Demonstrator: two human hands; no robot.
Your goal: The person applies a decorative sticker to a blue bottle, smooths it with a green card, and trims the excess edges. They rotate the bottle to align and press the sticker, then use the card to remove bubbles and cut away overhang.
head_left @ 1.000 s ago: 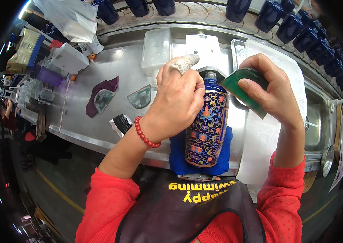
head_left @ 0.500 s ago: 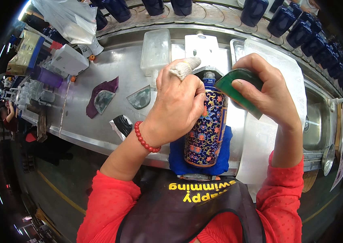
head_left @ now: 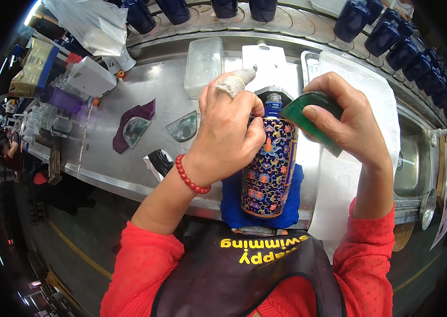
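A dark blue bottle [head_left: 268,179] with a colourful floral scroll pattern stands tilted in front of me on a blue cloth [head_left: 296,193]. My left hand [head_left: 229,134] is at its left shoulder, fingers curled, thumb and forefinger close to the bottle's upper edge. What they pinch, if anything, is too small to make out. A whitish fabric finger cover [head_left: 238,83] sits on one finger, and red beads circle the wrist. My right hand [head_left: 347,119] grips a green, round-edged scraper [head_left: 316,113] between thumb and fingers, its edge beside the bottle's neck on the right.
On the metal table [head_left: 165,82] to the left lie two translucent scraper-like pieces [head_left: 182,127] and a purple cloth [head_left: 141,111]. A clear plastic container [head_left: 204,66] stands behind. White sheets [head_left: 363,100] cover the right side, beside a sink [head_left: 411,164]. Blue bottles [head_left: 353,21] line a conveyor [head_left: 297,24] at the back.
My left hand has shifted slightly left, and its thumb and forefinger sit a little further apart. The blue bottles at the back have moved right. My right hand is nearly still.
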